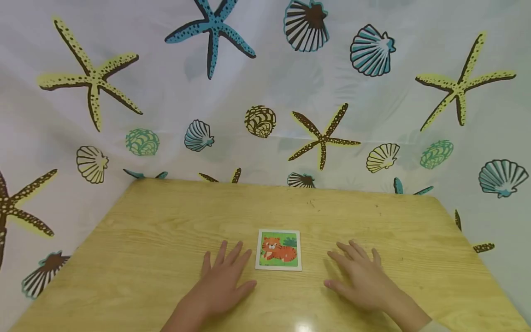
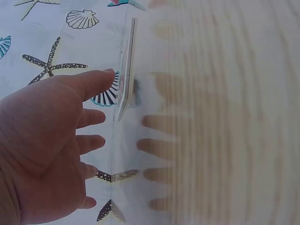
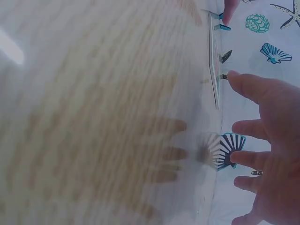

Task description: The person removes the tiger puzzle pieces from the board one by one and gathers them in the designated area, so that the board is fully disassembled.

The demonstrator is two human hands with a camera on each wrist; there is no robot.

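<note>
A small square picture puzzle [image 1: 279, 250] with a white border lies flat on the wooden table, showing an orange tiger on green. To its left, my left hand [image 1: 224, 281] is spread with fingers extended, holding nothing. My right hand [image 1: 361, 276] is off to the puzzle's right, its fingers also spread and nothing in them. From the left wrist, the puzzle's thin edge [image 2: 127, 70] shows beyond the left hand [image 2: 51, 145]. The right wrist view has the same edge [image 3: 213, 61] past the right hand [image 3: 276, 150]. Both hands appear just above the tabletop, apart from the puzzle.
The wooden tabletop [image 1: 166, 221] is glossy and reflects the hands. A white cloth [image 1: 265, 83] printed with starfish and shells hangs behind the table and along both sides.
</note>
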